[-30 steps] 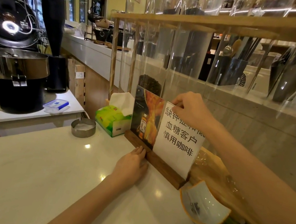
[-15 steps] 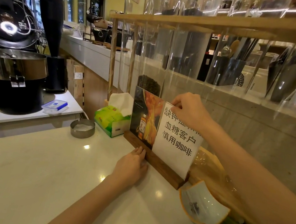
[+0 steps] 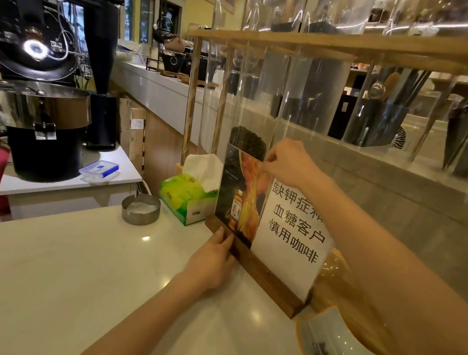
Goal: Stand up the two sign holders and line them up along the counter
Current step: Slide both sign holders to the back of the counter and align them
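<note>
Two sign holders stand upright side by side on the white counter (image 3: 64,273), their dark wooden bases forming one line. The left one (image 3: 239,196) shows a dark and orange bottle advert. The right one (image 3: 293,242) carries a white sheet with black Chinese text. My left hand (image 3: 211,261) rests against the wooden base (image 3: 268,284) below the advert sign, fingers together. My right hand (image 3: 287,162) pinches the top edge of the advert sign where the two panels meet.
A green tissue box (image 3: 185,197) and a round metal dish (image 3: 140,208) sit left of the signs. A white curved dish (image 3: 334,349) lies to the right. A clear screen with a wooden frame (image 3: 354,47) stands behind. A coffee roaster (image 3: 31,111) is at far left.
My right hand has slid left along the sign tops, from the white text sign to the edge of the advert sign. My left hand stays at the base.
</note>
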### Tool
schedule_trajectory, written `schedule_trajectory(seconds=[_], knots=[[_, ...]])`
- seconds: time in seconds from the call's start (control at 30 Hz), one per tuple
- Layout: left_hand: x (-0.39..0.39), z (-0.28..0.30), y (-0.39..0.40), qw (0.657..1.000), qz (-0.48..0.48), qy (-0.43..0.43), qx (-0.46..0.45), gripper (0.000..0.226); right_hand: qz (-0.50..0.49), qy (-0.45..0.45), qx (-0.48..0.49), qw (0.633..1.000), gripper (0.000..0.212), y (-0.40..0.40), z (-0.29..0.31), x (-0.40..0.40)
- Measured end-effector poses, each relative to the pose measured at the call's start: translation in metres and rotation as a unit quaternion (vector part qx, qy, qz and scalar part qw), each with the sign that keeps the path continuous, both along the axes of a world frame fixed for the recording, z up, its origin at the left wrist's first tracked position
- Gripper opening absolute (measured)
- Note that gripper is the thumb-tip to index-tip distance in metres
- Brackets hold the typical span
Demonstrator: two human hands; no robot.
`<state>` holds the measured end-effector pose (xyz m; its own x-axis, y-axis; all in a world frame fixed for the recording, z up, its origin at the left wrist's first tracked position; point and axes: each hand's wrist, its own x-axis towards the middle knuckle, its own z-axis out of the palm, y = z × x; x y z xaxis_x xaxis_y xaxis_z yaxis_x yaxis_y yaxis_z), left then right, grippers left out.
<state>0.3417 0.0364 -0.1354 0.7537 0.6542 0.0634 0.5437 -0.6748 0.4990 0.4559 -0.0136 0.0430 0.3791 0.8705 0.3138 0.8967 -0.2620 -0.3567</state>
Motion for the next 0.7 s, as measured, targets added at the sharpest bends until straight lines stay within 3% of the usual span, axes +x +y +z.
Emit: schedule_trajectory(seconds=[0.27, 0.7], knots=[[-0.0004, -0.0016, 0.0054, 1.000, -0.025, -0.004, 0.012, 0.054, 0.028, -0.042, 0.024, 0.998, 0.022, 0.0043, 0.0016, -0.0002], [0.0009, -0.0033, 0.0074, 0.999, -0.029, 0.001, 0.022, 0.053, 0.020, -0.072, 0.001, 0.997, 0.021, 0.0113, 0.0037, 0.0014]])
